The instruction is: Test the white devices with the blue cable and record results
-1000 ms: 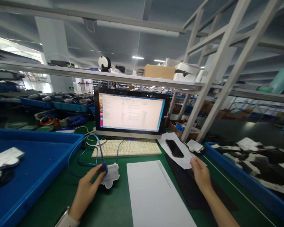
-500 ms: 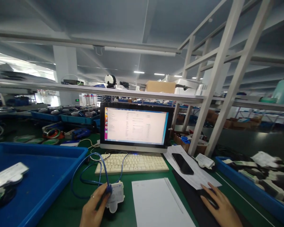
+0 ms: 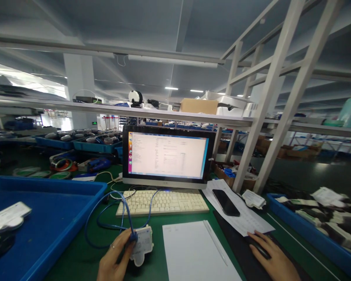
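Note:
My left hand (image 3: 117, 255) is closed in a pinch on the plug of a blue cable (image 3: 129, 218), at the edge of a small white plastic module (image 3: 143, 242). Whether the plug sits fully in the module I cannot tell, as my fingers cover the joint. The cable loops up and back across the front of the keyboard (image 3: 163, 202). On the right, my right hand (image 3: 276, 257) rests over a black computer mouse (image 3: 260, 249), fingers along its top and sides. A monitor (image 3: 166, 156) behind the keyboard shows a window with lists and fields.
A blue tray (image 3: 49, 203) with a few white modules stands at the left. White paper (image 3: 193, 249) with a pen (image 3: 216, 242) lies in front. A phone (image 3: 226, 202) rests on printed sheets. Another blue bin (image 3: 307, 230), full of modules, stands right. A metal frame post (image 3: 269, 93) rises behind.
The view has shifted very slightly. Both hands keep their places, the left on the cable plug and the right on the mouse.

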The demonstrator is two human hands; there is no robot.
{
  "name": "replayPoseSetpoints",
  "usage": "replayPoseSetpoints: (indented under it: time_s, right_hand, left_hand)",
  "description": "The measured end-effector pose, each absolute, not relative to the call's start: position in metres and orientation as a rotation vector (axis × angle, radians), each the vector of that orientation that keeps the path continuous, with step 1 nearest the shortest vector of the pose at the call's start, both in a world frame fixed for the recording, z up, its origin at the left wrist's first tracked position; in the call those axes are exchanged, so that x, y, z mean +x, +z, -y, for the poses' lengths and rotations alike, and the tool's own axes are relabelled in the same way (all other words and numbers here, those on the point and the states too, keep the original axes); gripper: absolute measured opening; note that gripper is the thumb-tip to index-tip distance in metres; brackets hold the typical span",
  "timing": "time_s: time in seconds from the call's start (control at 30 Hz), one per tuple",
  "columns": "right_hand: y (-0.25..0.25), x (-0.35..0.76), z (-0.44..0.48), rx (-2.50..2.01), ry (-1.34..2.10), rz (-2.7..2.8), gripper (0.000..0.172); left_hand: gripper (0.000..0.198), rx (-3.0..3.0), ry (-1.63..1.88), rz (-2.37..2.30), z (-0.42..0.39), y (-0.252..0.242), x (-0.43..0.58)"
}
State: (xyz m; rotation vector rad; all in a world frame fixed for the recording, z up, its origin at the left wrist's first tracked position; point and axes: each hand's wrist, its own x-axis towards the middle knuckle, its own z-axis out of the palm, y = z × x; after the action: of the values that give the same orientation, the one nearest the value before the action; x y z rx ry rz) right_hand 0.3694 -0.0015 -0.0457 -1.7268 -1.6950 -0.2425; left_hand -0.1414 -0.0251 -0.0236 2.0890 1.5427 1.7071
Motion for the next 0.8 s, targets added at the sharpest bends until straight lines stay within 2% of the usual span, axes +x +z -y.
replayPoseSetpoints:
  time_s: [0.8]
  right_hand:
    - [-0.0434, 0.3681, 0.0036, -1.746, -0.261, 1.715, 0.04]
  left_hand:
    - [0.031, 2.216, 1.791, -1.506, 0.0244, -0.0193, -0.1398]
